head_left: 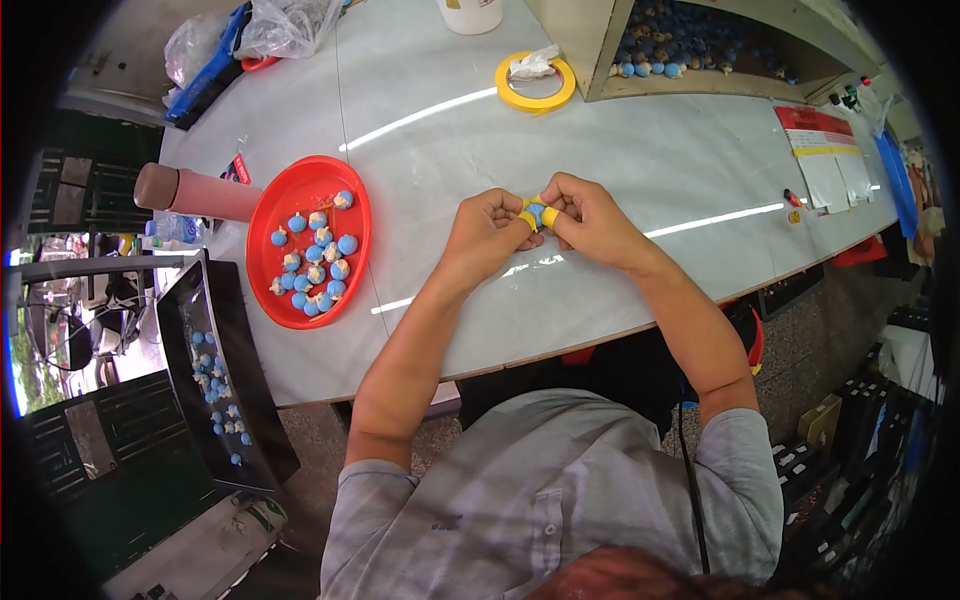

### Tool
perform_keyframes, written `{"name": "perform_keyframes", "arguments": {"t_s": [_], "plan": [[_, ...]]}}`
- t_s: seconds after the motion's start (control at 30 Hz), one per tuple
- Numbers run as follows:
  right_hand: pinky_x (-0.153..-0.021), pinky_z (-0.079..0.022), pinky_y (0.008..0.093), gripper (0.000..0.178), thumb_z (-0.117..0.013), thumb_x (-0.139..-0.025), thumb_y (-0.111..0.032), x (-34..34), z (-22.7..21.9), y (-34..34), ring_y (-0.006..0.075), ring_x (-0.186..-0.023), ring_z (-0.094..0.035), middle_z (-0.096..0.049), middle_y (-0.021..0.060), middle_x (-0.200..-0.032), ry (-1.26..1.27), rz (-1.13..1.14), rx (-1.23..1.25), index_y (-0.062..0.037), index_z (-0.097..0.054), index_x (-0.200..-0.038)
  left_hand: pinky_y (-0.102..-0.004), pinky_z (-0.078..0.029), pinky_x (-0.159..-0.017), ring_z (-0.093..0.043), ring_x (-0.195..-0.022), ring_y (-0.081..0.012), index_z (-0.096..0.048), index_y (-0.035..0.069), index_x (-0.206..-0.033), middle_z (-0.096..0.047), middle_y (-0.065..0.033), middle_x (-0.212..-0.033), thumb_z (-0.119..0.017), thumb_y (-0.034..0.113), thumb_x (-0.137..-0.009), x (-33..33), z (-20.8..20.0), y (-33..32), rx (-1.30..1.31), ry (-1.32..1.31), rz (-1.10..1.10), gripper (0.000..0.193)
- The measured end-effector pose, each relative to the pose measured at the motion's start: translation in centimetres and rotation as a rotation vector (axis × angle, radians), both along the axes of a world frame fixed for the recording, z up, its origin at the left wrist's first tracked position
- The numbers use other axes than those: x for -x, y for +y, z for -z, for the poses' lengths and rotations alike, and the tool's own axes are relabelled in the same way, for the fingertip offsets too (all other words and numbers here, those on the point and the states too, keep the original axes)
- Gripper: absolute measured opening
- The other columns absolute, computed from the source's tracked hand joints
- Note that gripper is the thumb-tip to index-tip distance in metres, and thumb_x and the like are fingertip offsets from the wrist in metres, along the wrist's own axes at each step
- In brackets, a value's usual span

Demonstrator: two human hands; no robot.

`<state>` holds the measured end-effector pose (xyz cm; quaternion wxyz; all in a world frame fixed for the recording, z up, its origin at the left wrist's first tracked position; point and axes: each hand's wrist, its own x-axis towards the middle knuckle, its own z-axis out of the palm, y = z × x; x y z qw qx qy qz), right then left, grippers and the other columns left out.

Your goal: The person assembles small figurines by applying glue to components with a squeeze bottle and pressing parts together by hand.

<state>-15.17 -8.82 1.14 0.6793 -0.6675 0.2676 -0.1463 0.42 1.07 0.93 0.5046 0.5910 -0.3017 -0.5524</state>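
Over the middle of the table, my left hand [480,235] and my right hand [597,225] meet with fingers closed. Pinched between both sets of fingertips is a small blue piece [536,211], partly covered by the fingers. Yellow wrapping [550,216] shows around the thumb tips. To the left, a round red tray [262,262] holds several small blue balls with cream-coloured parts on top, much like the piece in my hands.
A pink bottle [215,194] lies left of the tray. A long black bin [262,420] with more blue balls is beyond the table's left edge. A yellow tape roll [508,98] lies at the back, beside a shelf box [568,45]. Papers [820,150] lie far right.
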Motion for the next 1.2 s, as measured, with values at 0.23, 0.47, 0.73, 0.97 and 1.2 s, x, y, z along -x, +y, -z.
{"name": "perform_keyframes", "arguments": {"t_s": [0.23, 0.47, 0.73, 0.97, 1.2], "plan": [[-0.052, -0.044, 0.0238, 0.015, -0.048, -0.083, 0.006, 0.12, 0.32, -0.12, 0.007, -0.059, -0.053, -0.06, 0.0047, -0.077, -0.004, 0.003, 0.005, 0.0029, -0.053, -0.097, -0.0263, -0.058, -0.07, -0.07, -0.08, -0.0209, -0.056, -0.008, -0.099, -0.066, -0.0162, -0.096, -0.057, -0.001, -0.09, 0.03, 0.4, -0.12, 0.014, 0.002, 0.005, 0.011], [-0.051, -0.044, 0.0221, 0.012, -0.05, -0.084, 0.004, -0.11, 0.12, -0.13, 0.0063, -0.058, -0.053, -0.059, 0.0039, -0.075, 0.0, 0.008, 0.008, 0.0022, -0.054, -0.095, -0.0253, -0.057, -0.07, -0.07, -0.08, -0.0197, -0.056, -0.008, -0.1, -0.066, -0.0161, -0.095, -0.057, 0.0, -0.091, -0.17, 0.23, 0.09, 0.041, 0.013, 0.017, 0.012], [-0.051, -0.045, 0.0229, 0.013, -0.05, -0.084, 0.004, 0.03, 0.12, -0.15, 0.0067, -0.058, -0.054, -0.06, 0.0045, -0.075, 0.007, -0.003, 0.035, 0.0022, -0.054, -0.096, -0.0251, -0.057, -0.07, -0.07, -0.08, -0.0194, -0.056, -0.008, -0.1, -0.066, -0.0163, -0.095, -0.056, -0.001, -0.09, -0.11, 0.06, 0.03, 0.014, -0.004, 0.019, 0.013], [-0.051, -0.045, 0.0234, 0.014, -0.05, -0.084, 0.005, 0.01, -0.05, -0.07, 0.0068, -0.058, -0.054, -0.06, 0.0046, -0.076, 0.013, 0.007, 0.017, 0.0024, -0.054, -0.097, -0.0252, -0.057, -0.07, -0.07, -0.08, -0.0196, -0.056, -0.008, -0.101, -0.066, -0.0163, -0.096, -0.056, -0.001, -0.09, -0.1, 0.2, 0.07, 0.032, 0.01, 0.015, 0.013], [-0.052, -0.046, 0.0216, 0.012, -0.052, -0.084, 0.003, 0.01, -0.56, -0.09, 0.0058, -0.061, -0.054, -0.06, 0.0034, -0.077, -0.006, 0.015, -0.026, 0.0015, -0.055, -0.096, -0.0259, -0.057, -0.071, -0.07, -0.081, -0.0204, -0.057, -0.008, -0.101, -0.066, -0.0165, -0.097, -0.055, -0.001, -0.09, -0.11, 0.11, -0.05, 0.027, 0.019, 0.009, 0.014]]}}
